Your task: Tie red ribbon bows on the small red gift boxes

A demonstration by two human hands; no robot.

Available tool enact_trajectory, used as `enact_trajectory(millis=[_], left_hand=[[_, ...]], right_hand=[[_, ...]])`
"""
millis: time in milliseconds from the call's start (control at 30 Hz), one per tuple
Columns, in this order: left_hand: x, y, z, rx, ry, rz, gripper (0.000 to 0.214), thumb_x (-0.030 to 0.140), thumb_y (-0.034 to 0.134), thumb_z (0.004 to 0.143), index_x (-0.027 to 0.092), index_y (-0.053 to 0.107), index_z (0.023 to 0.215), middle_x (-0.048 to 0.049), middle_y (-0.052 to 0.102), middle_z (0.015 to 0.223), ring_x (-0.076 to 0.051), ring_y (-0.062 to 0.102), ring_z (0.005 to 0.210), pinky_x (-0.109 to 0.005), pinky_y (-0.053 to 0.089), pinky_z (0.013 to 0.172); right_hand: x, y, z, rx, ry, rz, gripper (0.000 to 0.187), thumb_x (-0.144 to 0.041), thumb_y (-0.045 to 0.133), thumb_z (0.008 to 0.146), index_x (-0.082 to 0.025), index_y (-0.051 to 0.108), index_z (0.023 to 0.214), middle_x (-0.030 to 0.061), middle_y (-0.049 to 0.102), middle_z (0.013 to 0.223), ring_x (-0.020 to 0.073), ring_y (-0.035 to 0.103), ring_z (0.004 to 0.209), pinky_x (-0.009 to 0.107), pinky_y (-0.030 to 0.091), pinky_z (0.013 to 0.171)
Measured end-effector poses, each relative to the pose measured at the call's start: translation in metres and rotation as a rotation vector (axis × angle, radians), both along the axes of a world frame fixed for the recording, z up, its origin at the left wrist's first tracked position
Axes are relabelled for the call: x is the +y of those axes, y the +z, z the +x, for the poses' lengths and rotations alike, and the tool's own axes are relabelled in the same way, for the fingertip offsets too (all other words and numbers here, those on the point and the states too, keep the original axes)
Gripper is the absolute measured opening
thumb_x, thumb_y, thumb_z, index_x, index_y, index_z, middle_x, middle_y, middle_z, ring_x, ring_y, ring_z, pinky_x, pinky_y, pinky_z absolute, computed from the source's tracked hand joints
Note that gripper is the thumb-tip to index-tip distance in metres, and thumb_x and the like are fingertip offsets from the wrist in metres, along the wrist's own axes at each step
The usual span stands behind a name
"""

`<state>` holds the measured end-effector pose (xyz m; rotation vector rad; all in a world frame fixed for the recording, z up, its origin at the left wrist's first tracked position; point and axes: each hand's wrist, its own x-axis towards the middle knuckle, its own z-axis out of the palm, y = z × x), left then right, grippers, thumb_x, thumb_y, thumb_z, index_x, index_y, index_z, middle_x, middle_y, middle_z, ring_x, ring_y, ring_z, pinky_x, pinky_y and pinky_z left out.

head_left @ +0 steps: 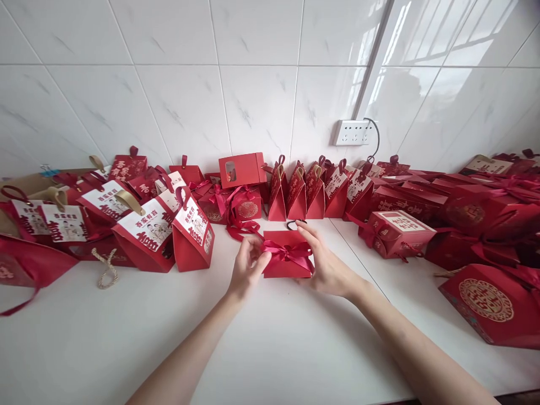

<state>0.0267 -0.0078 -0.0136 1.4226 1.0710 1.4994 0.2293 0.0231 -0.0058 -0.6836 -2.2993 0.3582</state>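
A small red gift box (287, 271) stands on the white table in front of me, with a shiny dark-pink ribbon (291, 254) tied in a bow across its top. At the box's left edge my left hand (248, 264) pinches the ribbon between thumb and curled fingers. My right hand (323, 261) grips the right side of the box, its fingers along the far right edge and its thumb mostly hidden. Just behind the box lie a loop of red ribbon (244, 228) and a thin black ring (295, 225), partly covered by my fingers.
Red boxes with white fronts (145, 228) crowd the left, near a rope loop (105, 269). Several triangular red boxes (296, 194) line the tiled wall. More lie right, including a ribboned box (399, 233) and a large red box (485, 304). A power strip (354, 133) hangs behind.
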Motion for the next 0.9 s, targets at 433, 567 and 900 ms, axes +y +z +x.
enact_trajectory(millis=[433,567,900], left_hand=[[0.002,-0.006,0.001,0.019,-0.038,-0.021,0.032,0.035,0.063,0.078,0.021,0.044,0.099,-0.0036,0.056,0.094,-0.016,0.055,0.085,-0.029,0.043,0.073],[0.001,-0.007,0.002,0.018,-0.04,-0.025,0.031,0.036,0.063,0.078,0.021,0.045,0.099,-0.0032,0.056,0.092,-0.016,0.055,0.084,-0.029,0.043,0.073],[0.001,-0.006,0.002,0.049,0.018,0.046,0.03,0.03,0.063,0.076,0.021,0.045,0.098,-0.0018,0.054,0.089,-0.013,0.053,0.077,-0.027,0.044,0.07]], right_hand=[[0.013,0.004,0.001,0.881,-0.278,-0.518,0.035,-0.052,0.07,0.075,-0.021,0.052,0.077,0.001,0.059,0.079,0.0169,0.06,0.079,0.034,0.053,0.072],[0.015,0.005,0.004,0.81,-0.331,-0.531,0.04,-0.056,0.074,0.068,-0.018,0.059,0.068,0.0014,0.059,0.067,0.0145,0.054,0.064,0.03,0.047,0.065],[-0.001,0.012,0.0,0.496,-0.209,-0.458,0.053,-0.071,0.054,0.076,-0.019,0.05,0.069,0.0006,0.051,0.063,0.0138,0.047,0.059,0.026,0.039,0.055]])
